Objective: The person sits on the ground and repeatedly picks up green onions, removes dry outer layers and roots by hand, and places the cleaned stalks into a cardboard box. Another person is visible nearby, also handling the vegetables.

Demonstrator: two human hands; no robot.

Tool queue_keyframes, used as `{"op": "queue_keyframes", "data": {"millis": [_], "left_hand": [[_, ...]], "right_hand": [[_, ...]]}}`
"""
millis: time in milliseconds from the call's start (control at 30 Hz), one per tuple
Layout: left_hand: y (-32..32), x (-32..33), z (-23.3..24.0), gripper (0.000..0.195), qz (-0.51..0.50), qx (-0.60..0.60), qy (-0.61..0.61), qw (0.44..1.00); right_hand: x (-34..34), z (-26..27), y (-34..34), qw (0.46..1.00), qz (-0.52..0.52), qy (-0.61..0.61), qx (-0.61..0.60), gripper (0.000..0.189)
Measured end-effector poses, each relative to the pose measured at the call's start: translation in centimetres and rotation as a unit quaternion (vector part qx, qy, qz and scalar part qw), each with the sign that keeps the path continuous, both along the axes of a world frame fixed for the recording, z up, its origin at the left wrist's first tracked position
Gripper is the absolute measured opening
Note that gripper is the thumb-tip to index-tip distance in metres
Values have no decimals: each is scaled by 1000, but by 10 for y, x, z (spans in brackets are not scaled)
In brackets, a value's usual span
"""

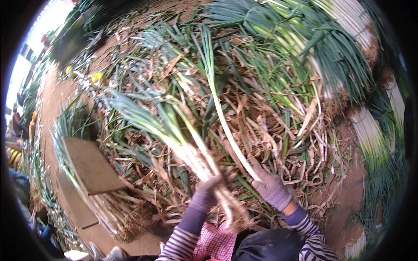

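Observation:
My left hand [212,187], in a purple-grey glove, is closed around a small bunch of long green onions [192,156]. Their rooted ends hang down past my wrist, with dry outer skin still on the stalks. A single green onion [225,130] with a clean pale stem and green top rises from my right hand [271,189], gloved alike and closed on its lower end. Below both hands spreads a heap of peeled dry leaves and skins [258,133]. More loose green onions [186,81] lie on the heap beyond my left hand.
Tied bundles of green onions [294,45] are stacked at upper right, others [372,133] along the right side. At left, boards [91,166] lie against unpeeled green onions [124,218]. Yellow objects [97,77] sit on the dirt floor [54,98]. People [18,120] are at the far left.

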State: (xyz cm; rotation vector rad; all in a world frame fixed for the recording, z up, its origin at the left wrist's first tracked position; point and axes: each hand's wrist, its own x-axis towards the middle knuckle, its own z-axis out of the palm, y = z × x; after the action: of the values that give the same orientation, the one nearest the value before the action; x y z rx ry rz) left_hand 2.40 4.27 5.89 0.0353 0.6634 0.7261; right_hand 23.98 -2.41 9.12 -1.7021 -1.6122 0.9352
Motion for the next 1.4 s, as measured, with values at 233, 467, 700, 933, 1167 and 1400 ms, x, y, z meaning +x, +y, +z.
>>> {"op": "queue_keyframes", "data": {"millis": [233, 467, 700, 933, 1167, 1400], "left_hand": [[-13, 12, -26, 39, -25, -23, -40, 999], [17, -6, 26, 47, 87, 93, -38, 991], [37, -49, 52, 57, 228, 162, -96, 955], [29, -66, -22, 31, 157, -26, 55, 986], [21, -78, -26, 32, 143, 0, -38, 989], [28, -118, -15, 53, 233, 50, -7, 971]], "right_hand": [[-48, -6, -27, 994, 60, 55, -77, 55], [-31, 9, -39, 884, 110, 385, -240, 79], [13, -38, 114, 998, -11, 59, -23, 41], [5, -91, 284, 984, -93, -121, -96, 70], [-45, -91, 294, 927, -12, -332, -173, 90], [54, -25, 271, 955, -58, 284, -62, 62]]}}
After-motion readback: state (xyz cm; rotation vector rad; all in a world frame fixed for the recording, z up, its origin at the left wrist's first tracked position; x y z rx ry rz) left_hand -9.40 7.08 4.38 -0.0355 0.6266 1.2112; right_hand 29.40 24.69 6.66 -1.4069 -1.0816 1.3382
